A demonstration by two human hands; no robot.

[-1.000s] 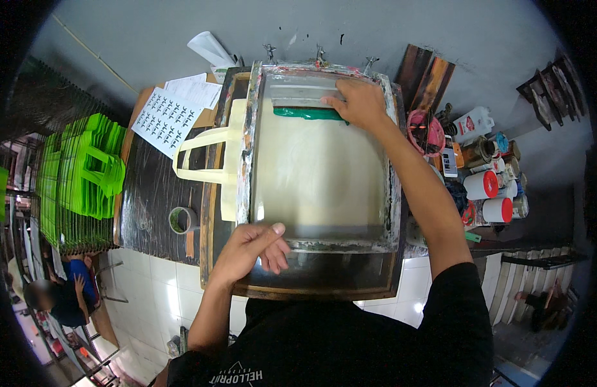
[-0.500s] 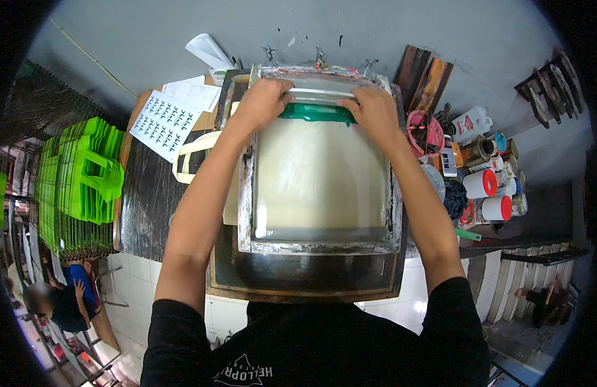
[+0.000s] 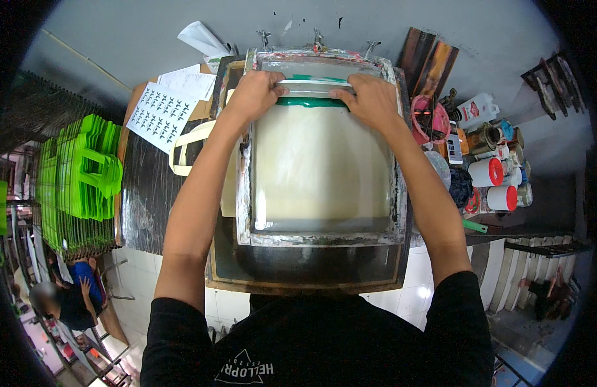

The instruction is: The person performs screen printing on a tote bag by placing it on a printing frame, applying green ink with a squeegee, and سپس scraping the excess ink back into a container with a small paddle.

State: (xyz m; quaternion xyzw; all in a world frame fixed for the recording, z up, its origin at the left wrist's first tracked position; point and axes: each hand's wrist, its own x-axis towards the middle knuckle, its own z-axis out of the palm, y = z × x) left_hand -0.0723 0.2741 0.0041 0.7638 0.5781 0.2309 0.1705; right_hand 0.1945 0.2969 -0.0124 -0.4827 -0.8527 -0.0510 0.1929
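Both my hands grip a pale, bar-shaped squeegee [image 3: 314,89] that lies crosswise near the far end of a screen printing frame [image 3: 311,241]. At its left end, my left hand [image 3: 256,95] is closed with the thumb on the near side. My right hand [image 3: 374,100] closes over the other end in the same way. Green ink [image 3: 308,102] forms a band along the squeegee's near edge, and a thinner green streak shows beyond it. The rest of the mesh [image 3: 321,164] looks pale cream. From under the frame's left side sticks out a cream bag handle [image 3: 176,159].
The frame rests on a dark board [image 3: 305,267], with clamps [image 3: 318,40] behind it. Printed sheets [image 3: 162,116] lie left, near green bags [image 3: 92,168] on a wire rack. At right stand ink tubs [image 3: 487,173], a pink bucket [image 3: 430,120] and a phone [image 3: 454,143]. A person [image 3: 76,303] sits far left.
The squeegee has come slightly toward me along the mesh, still in both hands. A green streak now shows on its far side. The whole view has shifted a little.
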